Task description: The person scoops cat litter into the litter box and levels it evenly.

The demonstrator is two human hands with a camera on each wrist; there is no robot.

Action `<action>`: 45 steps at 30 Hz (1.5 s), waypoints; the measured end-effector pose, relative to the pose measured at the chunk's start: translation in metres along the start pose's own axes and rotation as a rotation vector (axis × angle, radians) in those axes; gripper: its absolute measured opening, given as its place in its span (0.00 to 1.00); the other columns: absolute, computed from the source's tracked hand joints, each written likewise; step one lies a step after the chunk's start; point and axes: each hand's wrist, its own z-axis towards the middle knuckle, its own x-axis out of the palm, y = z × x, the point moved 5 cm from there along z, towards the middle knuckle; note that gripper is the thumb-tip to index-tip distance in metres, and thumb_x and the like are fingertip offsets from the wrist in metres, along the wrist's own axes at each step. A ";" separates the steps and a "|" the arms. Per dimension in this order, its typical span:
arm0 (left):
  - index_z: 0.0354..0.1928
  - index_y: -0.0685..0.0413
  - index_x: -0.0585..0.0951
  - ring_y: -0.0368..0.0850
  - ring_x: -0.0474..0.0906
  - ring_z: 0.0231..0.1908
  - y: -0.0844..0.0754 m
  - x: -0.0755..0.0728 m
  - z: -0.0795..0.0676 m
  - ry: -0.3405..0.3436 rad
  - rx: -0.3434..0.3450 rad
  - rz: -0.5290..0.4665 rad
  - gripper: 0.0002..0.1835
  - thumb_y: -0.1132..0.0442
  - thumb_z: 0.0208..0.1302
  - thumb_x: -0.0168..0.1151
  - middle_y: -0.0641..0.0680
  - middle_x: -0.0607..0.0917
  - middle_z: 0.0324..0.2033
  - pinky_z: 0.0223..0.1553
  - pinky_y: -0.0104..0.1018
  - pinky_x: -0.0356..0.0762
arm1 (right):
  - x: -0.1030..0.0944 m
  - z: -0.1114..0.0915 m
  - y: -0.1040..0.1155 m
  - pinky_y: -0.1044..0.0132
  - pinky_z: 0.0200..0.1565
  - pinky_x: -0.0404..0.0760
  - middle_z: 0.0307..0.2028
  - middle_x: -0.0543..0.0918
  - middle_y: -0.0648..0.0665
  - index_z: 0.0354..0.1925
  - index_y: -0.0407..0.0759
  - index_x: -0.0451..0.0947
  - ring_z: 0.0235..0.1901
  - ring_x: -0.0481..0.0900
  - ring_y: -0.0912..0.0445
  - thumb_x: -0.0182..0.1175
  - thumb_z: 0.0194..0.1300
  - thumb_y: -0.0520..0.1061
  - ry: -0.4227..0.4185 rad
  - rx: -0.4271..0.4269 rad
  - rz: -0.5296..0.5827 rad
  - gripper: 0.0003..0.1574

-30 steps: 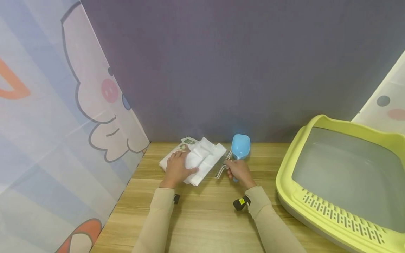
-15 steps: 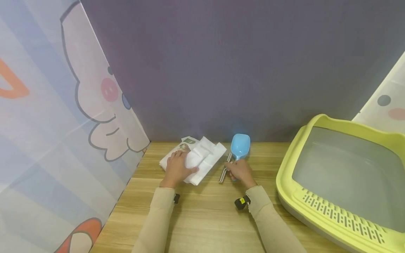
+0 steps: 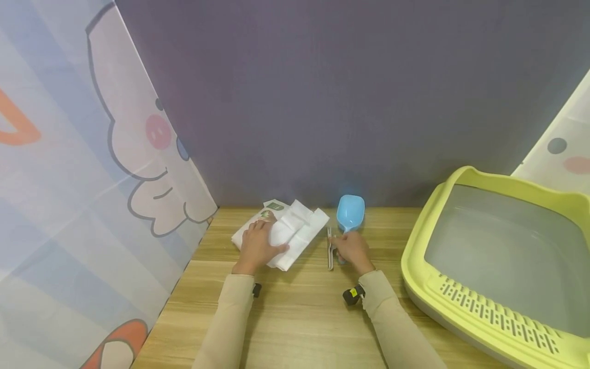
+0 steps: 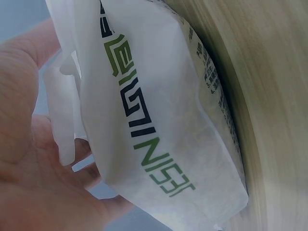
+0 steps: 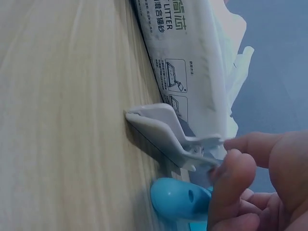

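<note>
A white cat litter bag (image 3: 299, 233) with a folded top stands on the table at the left. My left hand (image 3: 256, 249) grips its folded top between thumb and fingers. In the left wrist view, green and black print runs down the bag (image 4: 139, 120). My right hand (image 3: 353, 249) pinches the handles of a pale bag clip (image 3: 330, 251), just right of the bag. Seen from the right wrist, the clip's (image 5: 161, 127) long jaws are close to the tabletop. Behind the right hand lies a blue scoop (image 3: 351, 211), whose handle is partly hidden.
A large yellow and grey litter box (image 3: 417, 256) stands on the right of the wooden table (image 3: 299, 318). A dark wall (image 3: 350, 113) rises along the table's back edge. At the left hangs a cartoon-printed curtain (image 3: 69, 205).
The clip in my right hand has turned from a slant to nearly straight front to back. My left hand and the bag have stayed put.
</note>
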 end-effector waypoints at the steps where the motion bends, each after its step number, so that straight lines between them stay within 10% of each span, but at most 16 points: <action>1: 0.69 0.56 0.74 0.64 0.69 0.68 0.000 0.000 0.000 -0.002 0.002 -0.003 0.47 0.37 0.52 0.75 0.62 0.77 0.66 0.64 0.64 0.67 | -0.002 0.000 -0.001 0.64 0.23 0.69 0.14 0.77 0.50 0.17 0.47 0.73 0.17 0.75 0.55 0.60 0.67 0.56 -0.014 0.004 -0.007 0.24; 18: 0.69 0.55 0.74 0.63 0.71 0.66 -0.004 -0.004 -0.001 0.010 0.003 -0.009 0.46 0.37 0.52 0.74 0.61 0.77 0.65 0.63 0.62 0.68 | -0.028 0.002 -0.013 0.59 0.27 0.71 0.33 0.77 0.39 0.44 0.36 0.68 0.28 0.76 0.46 0.59 0.65 0.48 -0.143 -0.007 -0.080 0.18; 35: 0.69 0.56 0.73 0.64 0.70 0.66 -0.007 -0.006 -0.002 0.017 0.010 -0.022 0.46 0.39 0.53 0.75 0.63 0.77 0.65 0.63 0.63 0.68 | -0.027 0.004 -0.025 0.62 0.22 0.67 0.16 0.76 0.48 0.19 0.47 0.71 0.19 0.73 0.53 0.60 0.62 0.56 -0.080 0.017 -0.176 0.21; 45: 0.73 0.55 0.69 0.65 0.73 0.64 -0.003 -0.008 -0.002 0.001 0.010 -0.045 0.50 0.37 0.53 0.74 0.64 0.77 0.66 0.63 0.63 0.70 | -0.028 0.009 -0.019 0.62 0.26 0.70 0.23 0.82 0.45 0.37 0.40 0.77 0.23 0.77 0.52 0.53 0.66 0.53 -0.064 -0.006 -0.064 0.18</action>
